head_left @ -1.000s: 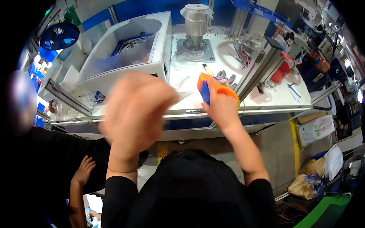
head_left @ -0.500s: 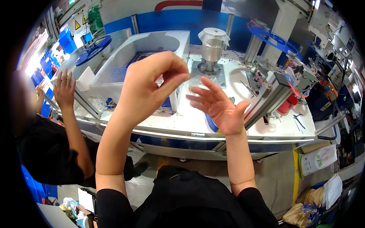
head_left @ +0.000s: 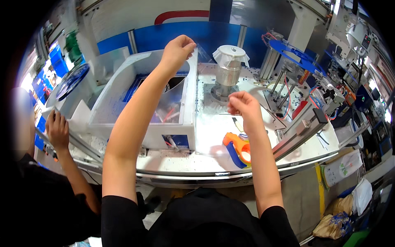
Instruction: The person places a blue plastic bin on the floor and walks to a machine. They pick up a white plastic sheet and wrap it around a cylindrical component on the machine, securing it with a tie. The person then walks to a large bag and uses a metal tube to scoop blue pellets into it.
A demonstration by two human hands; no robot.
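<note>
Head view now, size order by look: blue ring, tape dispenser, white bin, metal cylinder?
1. White bin
2. Metal cylinder and blue ring: too alike to rank
3. Tape dispenser, partly hidden by forearm

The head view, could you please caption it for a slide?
Left hand raised by the white box, right hand near the metal cylinder.

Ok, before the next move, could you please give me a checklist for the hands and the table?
1. Left hand away from metal cylinder: ok, to its left.
2. Right hand off tape dispenser: ok.
3. Tape dispenser removed from table: not ok, lying there.
4. White cover on cylinder: ok.
5. Either hand holding something thin: cannot tell.
6. Co-worker's hand apart from both: ok, far left.
</note>
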